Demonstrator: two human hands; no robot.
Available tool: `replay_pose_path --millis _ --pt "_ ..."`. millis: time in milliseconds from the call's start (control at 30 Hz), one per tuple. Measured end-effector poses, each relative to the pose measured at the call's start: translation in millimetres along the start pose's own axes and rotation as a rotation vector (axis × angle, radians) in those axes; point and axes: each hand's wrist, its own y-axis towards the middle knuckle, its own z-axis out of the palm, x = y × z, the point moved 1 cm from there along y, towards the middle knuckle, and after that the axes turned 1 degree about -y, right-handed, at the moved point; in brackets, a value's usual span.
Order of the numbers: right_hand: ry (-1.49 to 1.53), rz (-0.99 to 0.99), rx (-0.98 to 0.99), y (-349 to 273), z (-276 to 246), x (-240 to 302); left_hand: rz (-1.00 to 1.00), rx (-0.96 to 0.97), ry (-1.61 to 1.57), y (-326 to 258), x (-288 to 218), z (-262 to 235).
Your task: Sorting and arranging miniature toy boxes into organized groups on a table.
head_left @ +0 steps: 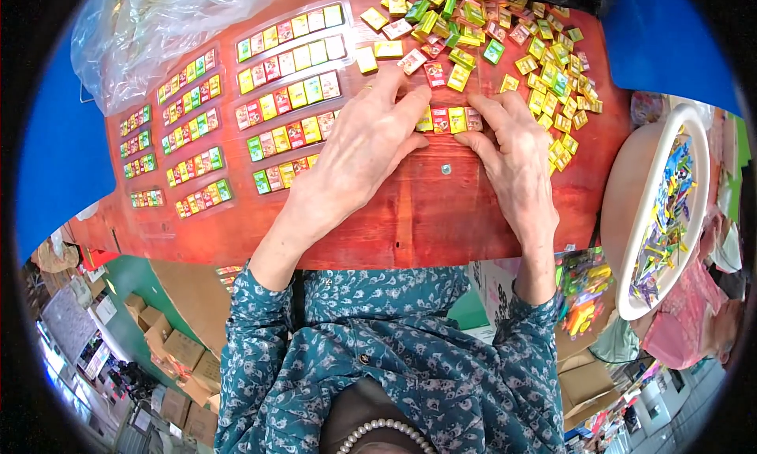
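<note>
A short row of small coloured boxes [451, 120], red, yellow, green and pink, lies on the red table between my hands. At its left end my left hand [359, 146] has its thumb and fingers closed round the boxes, partly hiding them. My right hand [512, 150] pinches the right end between thumb and fingers. Just beyond the row lie a loose red box [434, 75] and a yellow one [458, 77]. Left of my left hand, a clear plastic tray [290, 64] holds several rows of such boxes; my wrist covers part of its near end.
A heap of loose small boxes [473, 16] spreads across the far right. More filled clear trays [192, 131] lie at the left, below a crumpled plastic bag [158, 40]. A white basin [631, 202] of colourful pieces stands off the table's right edge. The table's front edge [394, 257] runs before my body.
</note>
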Motion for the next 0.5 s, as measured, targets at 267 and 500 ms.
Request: replay_pose_path --millis 267,500 --pt "-0.069 -0.006 0.000 3.0 4.5 -2.7 0.008 0.027 -0.008 4.6 3.7 2.1" --pt "-0.076 0.028 0.024 4.7 3.4 0.3 -0.019 0.014 -0.039 4.7 3.1 1.1"
